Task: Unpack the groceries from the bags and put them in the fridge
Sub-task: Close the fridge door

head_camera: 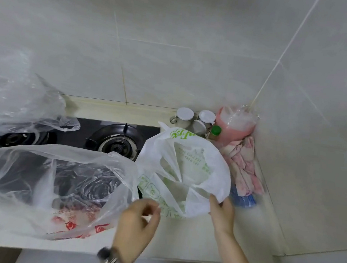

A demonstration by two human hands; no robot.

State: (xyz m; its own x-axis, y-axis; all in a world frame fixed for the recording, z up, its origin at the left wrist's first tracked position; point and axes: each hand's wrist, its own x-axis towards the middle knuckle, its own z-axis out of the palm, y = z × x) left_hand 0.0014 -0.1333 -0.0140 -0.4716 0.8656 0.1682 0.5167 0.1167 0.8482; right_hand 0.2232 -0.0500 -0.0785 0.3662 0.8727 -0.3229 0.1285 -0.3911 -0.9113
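STEP: open white bag (185, 169) – bench right end | right hand (222, 209) pinches rim; left hand (140, 217) loosely curled, holds nothing | ADVICE: spread rim wide – lift contents upright.

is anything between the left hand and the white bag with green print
Nothing visible. The left hand sits just below the white bag, with only bare counter between. The clear bag lies off to its left, and the right hand already grips the bag's rim.
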